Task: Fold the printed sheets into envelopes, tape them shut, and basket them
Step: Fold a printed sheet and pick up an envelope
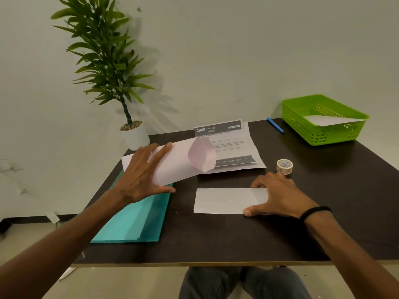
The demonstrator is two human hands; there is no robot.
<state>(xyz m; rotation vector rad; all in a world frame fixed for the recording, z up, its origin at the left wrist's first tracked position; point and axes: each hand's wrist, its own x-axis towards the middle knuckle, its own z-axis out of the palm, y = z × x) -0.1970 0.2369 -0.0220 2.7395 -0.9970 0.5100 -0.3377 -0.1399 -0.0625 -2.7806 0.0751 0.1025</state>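
The left hand's fingers are spread wide and curl lightly over a blank white sheet, thumb under its near edge, so the left hand holds the sheet lifted and bowed into a loose roll; its far end is blurred. The right hand's fingers lie nearly straight, slightly parted, pressing flat on the right end of a folded white sheet, with the thumb at its near edge. The right hand carries a black band at the wrist.

Taking the folded sheet as the landmark: it lies flat on the dark desk, near the middle. To its left a stack of teal paper lies under the lifted sheet and the left hand. Just behind it sit the printed sheets, headed "2940 KITCHEN", the lifted sheet partly covering them. Behind and to its right, beside the right hand's fingertips, stands a roll of tape. Farther back on the right are a blue pen and a green basket with a white folded paper inside. Far back on the left, a potted plant stands at the desk's corner.
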